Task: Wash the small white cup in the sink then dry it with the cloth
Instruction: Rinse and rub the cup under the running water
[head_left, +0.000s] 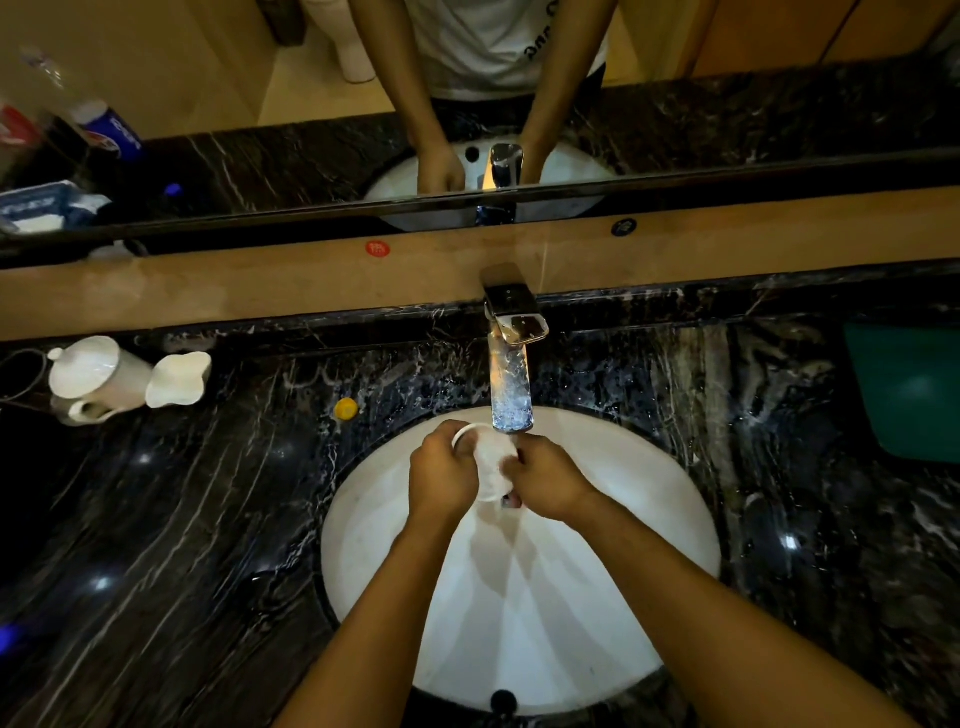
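Head view: both hands, left hand (441, 480) and right hand (550, 483), are gripping the small white cup (491, 465) closed-fingered just below the faucet (511, 384).

small white cup (491, 462) | tilted | held over sink (649, 493)

The black, white-veined marble surface (208, 519) is polished and glossy, catching points of light. The oval white ceramic sink (649, 519) looks smooth with a soft sheen. The chrome metal tap (511, 364) is mirror-bright. The small white cup (491, 462) and the white lidded teapot (98, 376) look like glazed ceramic.
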